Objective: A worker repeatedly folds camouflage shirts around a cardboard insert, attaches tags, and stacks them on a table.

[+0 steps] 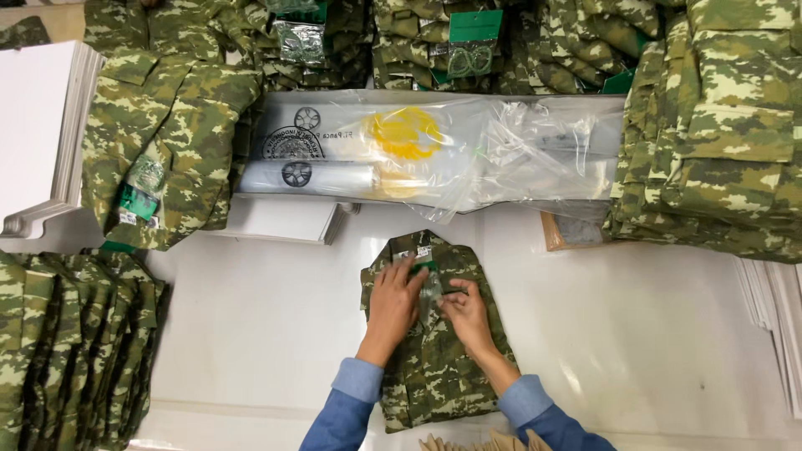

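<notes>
A folded camouflage shirt (434, 367) lies on the white table (259, 326) in front of me, collar away from me. My left hand (393, 305) rests flat on its upper left chest, fingers spread near the collar tag. My right hand (466, 313) pinches a small clear packet with a green header (431, 284) at the shirt's placket, just below the collar. Both sleeves are blue denim.
Piles of camouflage garments lie at the left (159, 125), lower left (71, 351), back and right (718, 125). A stack of clear plastic bags (434, 150) sits beyond the shirt. White card sheets stand at far left (38, 125) and right edge (777, 326).
</notes>
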